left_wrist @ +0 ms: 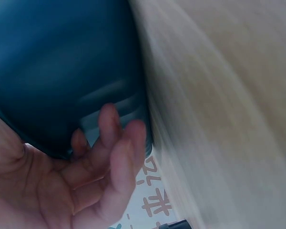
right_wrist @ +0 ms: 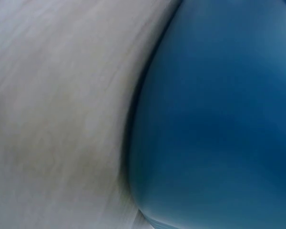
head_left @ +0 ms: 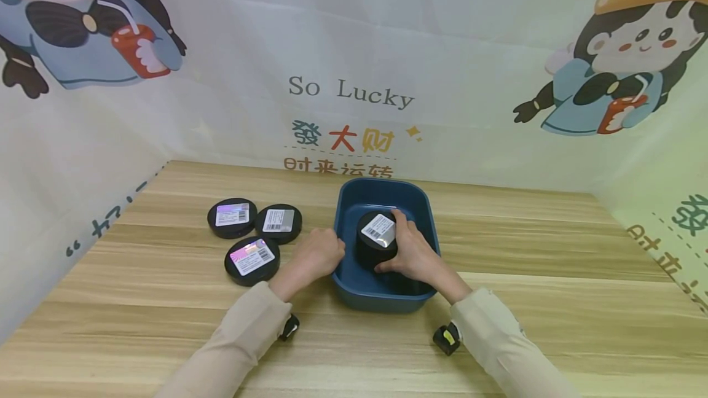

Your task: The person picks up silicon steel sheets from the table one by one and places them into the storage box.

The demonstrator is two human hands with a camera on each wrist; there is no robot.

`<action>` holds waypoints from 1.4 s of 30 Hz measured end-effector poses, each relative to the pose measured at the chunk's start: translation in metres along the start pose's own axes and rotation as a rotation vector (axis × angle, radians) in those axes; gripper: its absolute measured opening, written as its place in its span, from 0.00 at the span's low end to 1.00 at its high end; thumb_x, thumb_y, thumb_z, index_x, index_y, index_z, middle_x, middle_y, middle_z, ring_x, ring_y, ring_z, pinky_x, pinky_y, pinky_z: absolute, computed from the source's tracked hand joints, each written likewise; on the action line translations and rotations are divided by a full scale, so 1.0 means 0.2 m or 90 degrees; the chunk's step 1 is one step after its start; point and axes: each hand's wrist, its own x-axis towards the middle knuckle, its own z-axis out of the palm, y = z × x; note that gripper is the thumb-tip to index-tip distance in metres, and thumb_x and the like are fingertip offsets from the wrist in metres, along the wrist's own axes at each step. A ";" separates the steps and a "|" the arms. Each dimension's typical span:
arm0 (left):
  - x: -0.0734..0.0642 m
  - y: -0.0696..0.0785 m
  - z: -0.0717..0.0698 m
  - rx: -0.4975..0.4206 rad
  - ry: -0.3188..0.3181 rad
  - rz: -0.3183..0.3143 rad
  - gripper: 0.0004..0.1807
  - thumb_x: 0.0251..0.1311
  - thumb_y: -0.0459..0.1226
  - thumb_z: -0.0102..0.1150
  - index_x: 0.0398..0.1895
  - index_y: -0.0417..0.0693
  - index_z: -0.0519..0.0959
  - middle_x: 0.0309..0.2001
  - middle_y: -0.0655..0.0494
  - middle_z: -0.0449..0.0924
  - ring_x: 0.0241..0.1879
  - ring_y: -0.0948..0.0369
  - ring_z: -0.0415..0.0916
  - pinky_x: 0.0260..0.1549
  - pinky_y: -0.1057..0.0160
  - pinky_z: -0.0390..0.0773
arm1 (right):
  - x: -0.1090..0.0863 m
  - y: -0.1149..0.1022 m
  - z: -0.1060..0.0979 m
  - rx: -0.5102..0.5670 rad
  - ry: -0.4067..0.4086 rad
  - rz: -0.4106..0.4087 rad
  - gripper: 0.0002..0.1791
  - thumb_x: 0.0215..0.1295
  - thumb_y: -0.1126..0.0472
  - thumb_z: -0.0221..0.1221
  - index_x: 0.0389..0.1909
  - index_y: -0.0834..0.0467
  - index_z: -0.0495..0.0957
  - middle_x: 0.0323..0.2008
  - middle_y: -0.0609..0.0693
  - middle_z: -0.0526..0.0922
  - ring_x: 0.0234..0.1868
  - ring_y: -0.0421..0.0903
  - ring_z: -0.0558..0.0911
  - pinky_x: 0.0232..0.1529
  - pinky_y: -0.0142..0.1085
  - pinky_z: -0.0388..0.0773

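A dark blue plastic bin (head_left: 345,284) stands on the wooden table. My right hand (head_left: 413,252) reaches over its right side and grips a black round container (head_left: 378,241) inside it, thumb and fingers spread around its side. That container has a white and silver barcode label on top and looks taller than the ones on the table. At the bin's left rim my left hand (head_left: 318,255) holds on, and in the left wrist view its curled fingers (left_wrist: 109,126) lie along the outer wall while the thumb goes over the rim. The right wrist view shows only the bin's outer wall (right_wrist: 219,119) and tabletop.
Left of the bin, three flat black round containers with labels lie close together: one at the back left (head_left: 232,218), one beside it (head_left: 279,223) and one in front (head_left: 252,260). A printed cloth (head_left: 232,78) hangs behind and beside the table (head_left: 525,324).
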 end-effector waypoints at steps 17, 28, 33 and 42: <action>0.00 0.00 0.00 0.010 0.006 0.011 0.15 0.56 0.36 0.44 0.16 0.40 0.75 0.26 0.44 0.77 0.23 0.53 0.72 0.24 0.55 0.71 | 0.02 0.00 0.00 -0.015 0.002 0.005 0.58 0.33 0.59 0.73 0.63 0.67 0.47 0.49 0.70 0.66 0.48 0.62 0.71 0.48 0.50 0.68; 0.00 0.00 0.01 0.015 0.010 0.014 0.15 0.56 0.37 0.44 0.19 0.38 0.77 0.28 0.42 0.78 0.25 0.52 0.73 0.26 0.54 0.72 | 0.05 0.02 -0.01 -0.004 0.003 0.003 0.56 0.36 0.60 0.72 0.63 0.69 0.47 0.50 0.70 0.66 0.49 0.63 0.71 0.48 0.51 0.67; 0.00 0.00 0.00 0.010 0.007 0.011 0.15 0.57 0.37 0.44 0.20 0.38 0.77 0.28 0.43 0.78 0.24 0.53 0.73 0.25 0.54 0.72 | 0.07 0.03 -0.02 0.000 0.004 0.008 0.56 0.36 0.60 0.72 0.63 0.69 0.46 0.50 0.71 0.66 0.50 0.63 0.70 0.49 0.51 0.66; -0.01 0.00 0.00 0.008 0.005 0.005 0.15 0.56 0.37 0.44 0.20 0.37 0.77 0.29 0.41 0.78 0.25 0.53 0.73 0.26 0.54 0.72 | 0.11 0.04 -0.02 0.014 0.007 0.032 0.56 0.36 0.61 0.71 0.63 0.69 0.46 0.52 0.71 0.65 0.52 0.63 0.68 0.52 0.51 0.64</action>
